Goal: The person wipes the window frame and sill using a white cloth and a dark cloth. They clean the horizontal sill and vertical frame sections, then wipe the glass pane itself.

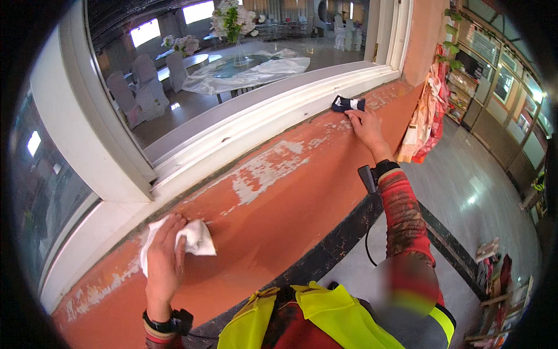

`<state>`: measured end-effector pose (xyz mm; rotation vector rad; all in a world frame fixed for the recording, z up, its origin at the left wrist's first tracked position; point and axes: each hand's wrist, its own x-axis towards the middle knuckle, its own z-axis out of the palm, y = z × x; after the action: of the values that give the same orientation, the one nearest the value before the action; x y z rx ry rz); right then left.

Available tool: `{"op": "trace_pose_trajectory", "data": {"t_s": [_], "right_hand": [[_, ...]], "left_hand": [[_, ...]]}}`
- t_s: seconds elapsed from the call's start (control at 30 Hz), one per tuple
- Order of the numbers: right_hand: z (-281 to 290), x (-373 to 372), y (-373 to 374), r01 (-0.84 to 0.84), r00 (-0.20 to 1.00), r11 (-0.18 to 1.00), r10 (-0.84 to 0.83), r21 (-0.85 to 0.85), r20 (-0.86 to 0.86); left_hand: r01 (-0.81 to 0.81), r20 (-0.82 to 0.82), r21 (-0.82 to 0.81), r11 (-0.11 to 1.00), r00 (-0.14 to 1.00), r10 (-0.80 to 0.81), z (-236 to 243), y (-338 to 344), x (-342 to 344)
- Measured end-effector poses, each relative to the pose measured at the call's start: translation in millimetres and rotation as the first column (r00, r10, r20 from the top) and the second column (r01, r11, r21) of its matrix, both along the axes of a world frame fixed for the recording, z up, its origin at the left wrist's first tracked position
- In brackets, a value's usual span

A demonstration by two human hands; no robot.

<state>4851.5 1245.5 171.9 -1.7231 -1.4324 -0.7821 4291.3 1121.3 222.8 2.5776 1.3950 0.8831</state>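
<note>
My left hand (164,262) presses a crumpled white cloth (195,238) flat against the orange sill ledge (279,198) at the lower left, fingers spread over it. My right hand (367,128) reaches far along the ledge to the upper right, its fingertips on a small dark blue cloth (347,104) that lies at the foot of the white window frame (256,119). Both wrists wear black bands, and the right forearm has a red patterned sleeve.
Peeling white patches mark the orange ledge paint. Behind the glass is a hall with covered chairs, a round table (250,68) and flowers. Hanging orange and red cloths (430,110) drape at the right wall. A grey tiled floor and a cluttered shelf (494,279) lie lower right.
</note>
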Motion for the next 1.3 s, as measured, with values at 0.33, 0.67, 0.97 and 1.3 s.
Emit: {"op": "trace_pose_trajectory", "data": {"t_s": [0.33,0.67,0.97,1.3], "right_hand": [[-11,20,2,-0.265,0.963,0.964,0.264,0.014,0.062],[-3,25,-4,-0.392,0.920,0.920,0.392,-0.023,0.009],[8,-41,4,-0.801,0.565,0.569,0.821,-0.188,0.082],[20,186,48,-0.119,0.982,0.947,0.068,-0.297,-0.176]], "left_hand": [[-0.102,-0.043,0.487,0.867,0.989,0.140,17,81,165],[-0.038,-0.102,-0.016,0.999,0.994,0.037,-7,53,177],[0.180,-0.288,0.306,0.935,0.953,-0.089,-2,80,255],[0.040,0.067,0.207,0.978,0.996,-0.055,-7,81,235]]}}
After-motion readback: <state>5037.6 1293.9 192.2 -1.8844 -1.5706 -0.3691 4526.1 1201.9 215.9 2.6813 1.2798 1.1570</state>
